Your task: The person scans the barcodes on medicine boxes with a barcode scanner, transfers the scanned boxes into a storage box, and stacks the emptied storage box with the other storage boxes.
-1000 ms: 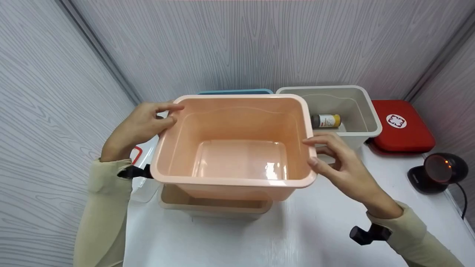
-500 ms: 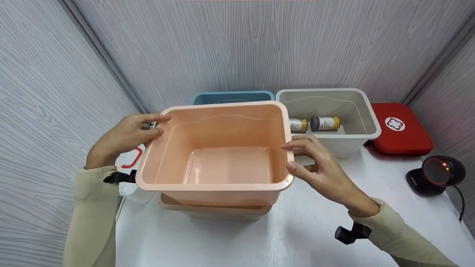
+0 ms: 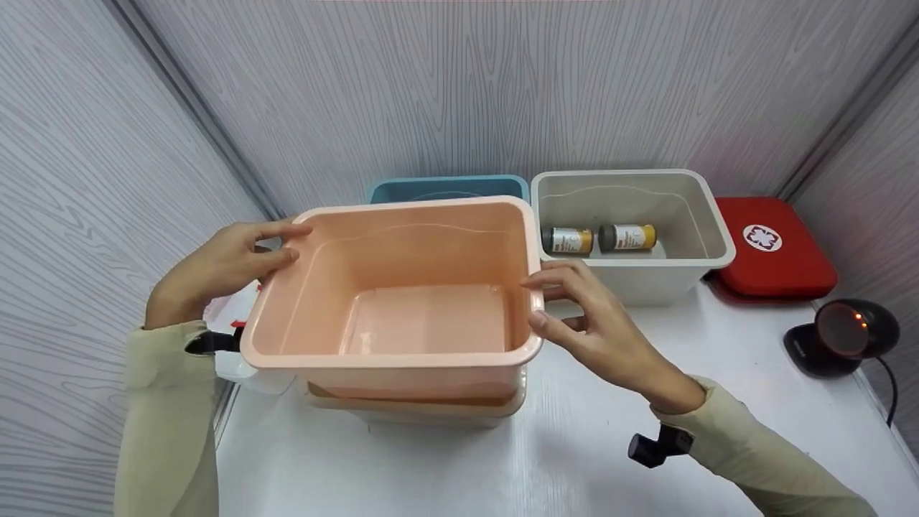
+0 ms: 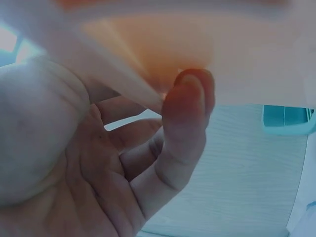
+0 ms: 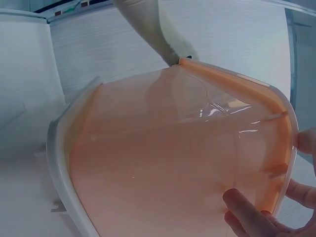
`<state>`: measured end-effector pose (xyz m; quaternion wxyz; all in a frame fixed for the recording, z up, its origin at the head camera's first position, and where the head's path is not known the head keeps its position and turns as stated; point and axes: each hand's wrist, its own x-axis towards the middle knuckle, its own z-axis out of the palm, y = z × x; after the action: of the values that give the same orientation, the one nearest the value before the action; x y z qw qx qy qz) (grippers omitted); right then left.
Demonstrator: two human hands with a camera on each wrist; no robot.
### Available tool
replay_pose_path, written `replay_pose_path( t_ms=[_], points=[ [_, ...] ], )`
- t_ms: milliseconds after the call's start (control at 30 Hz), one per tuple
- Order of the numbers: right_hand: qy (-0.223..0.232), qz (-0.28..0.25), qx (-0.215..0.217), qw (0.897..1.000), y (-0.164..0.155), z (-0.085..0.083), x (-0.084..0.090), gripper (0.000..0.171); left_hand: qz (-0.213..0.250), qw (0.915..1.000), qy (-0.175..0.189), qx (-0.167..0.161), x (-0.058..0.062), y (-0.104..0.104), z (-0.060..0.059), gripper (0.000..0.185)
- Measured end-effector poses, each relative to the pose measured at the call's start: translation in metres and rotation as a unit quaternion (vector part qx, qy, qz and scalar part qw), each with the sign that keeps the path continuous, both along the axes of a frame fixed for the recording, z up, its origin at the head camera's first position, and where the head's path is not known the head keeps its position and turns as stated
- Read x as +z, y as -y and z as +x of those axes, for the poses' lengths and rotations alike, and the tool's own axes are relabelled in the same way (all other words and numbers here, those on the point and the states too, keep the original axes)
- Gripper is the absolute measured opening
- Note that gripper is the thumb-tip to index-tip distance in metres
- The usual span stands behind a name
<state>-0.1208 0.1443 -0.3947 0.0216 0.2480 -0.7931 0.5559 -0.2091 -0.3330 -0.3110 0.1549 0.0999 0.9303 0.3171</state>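
Note:
Both hands hold an empty peach plastic bin by opposite ends of its rim, tilted so its inside faces the head camera. My left hand grips the left end; in the left wrist view a fingertip hooks over the rim. At the right end, my right hand pinches the rim between thumb and fingers. The right wrist view shows the bin's outer wall with fingers against it. Below the peach bin stands a beige bin, mostly hidden by it.
Behind are a blue bin, partly covered, and a grey bin holding two bottles with yellow ends. At right lie a red first-aid case and a black scanner with a cable. A clear container sits at left.
Both hands have carried the peach bin leftward and slightly down over the beige bin. The second bottle in the grey bin and more of the blue bin have come into view.

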Motion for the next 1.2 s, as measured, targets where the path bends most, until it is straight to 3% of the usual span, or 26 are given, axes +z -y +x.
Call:
replay_pose_path(
  t_ms=[233, 533, 800, 1200],
  points=[
    [0.033, 0.002, 0.013, 0.999, 0.005, -0.002, -0.014, 0.038, -0.006, 0.9999, 0.000, 0.008, -0.007, 0.004, -0.002, 0.053],
    [0.058, 0.029, 0.017, 0.998, 0.003, 0.000, -0.038, 0.036, 0.005, 0.9991, 0.040, -0.013, -0.044, 0.004, -0.001, 0.056],
    [0.041, 0.055, 0.022, 0.997, 0.003, -0.001, -0.068, 0.038, 0.039, 0.9943, 0.090, -0.042, -0.076, 0.003, -0.004, 0.068],
    [0.038, 0.101, 0.010, 0.994, 0.002, 0.002, -0.096, 0.036, 0.040, 0.9908, 0.115, -0.060, -0.101, 0.001, -0.007, 0.068]
  ],
)
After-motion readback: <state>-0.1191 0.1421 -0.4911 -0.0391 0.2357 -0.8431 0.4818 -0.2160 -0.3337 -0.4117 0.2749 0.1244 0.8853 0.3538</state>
